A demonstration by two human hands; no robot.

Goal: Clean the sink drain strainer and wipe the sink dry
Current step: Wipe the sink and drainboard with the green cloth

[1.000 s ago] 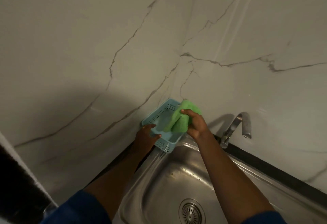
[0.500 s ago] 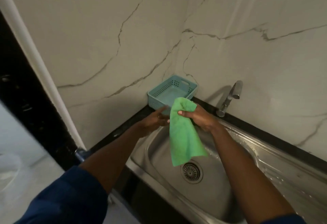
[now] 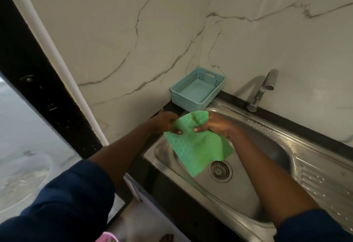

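A dark countertop (image 3: 225,96) carries a light-blue slotted basket (image 3: 197,89), seemingly empty, in its corner.

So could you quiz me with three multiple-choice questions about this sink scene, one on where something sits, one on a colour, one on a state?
1. Where is the blue basket?
A. in the wall corner behind the sink
B. inside the sink bowl
C. on the floor

2. What colour is the cloth?
A. white
B. green
C. red

3. How is the cloth held?
A. by one hand only
B. lying loose in the sink
C. by both hands, spread open

Answers:
1. A: it stands on the dark counter where the two marble walls meet.
2. B: it is plainly green.
3. C: the left hand and right hand both pinch its upper edge above the sink, near the drain strainer.
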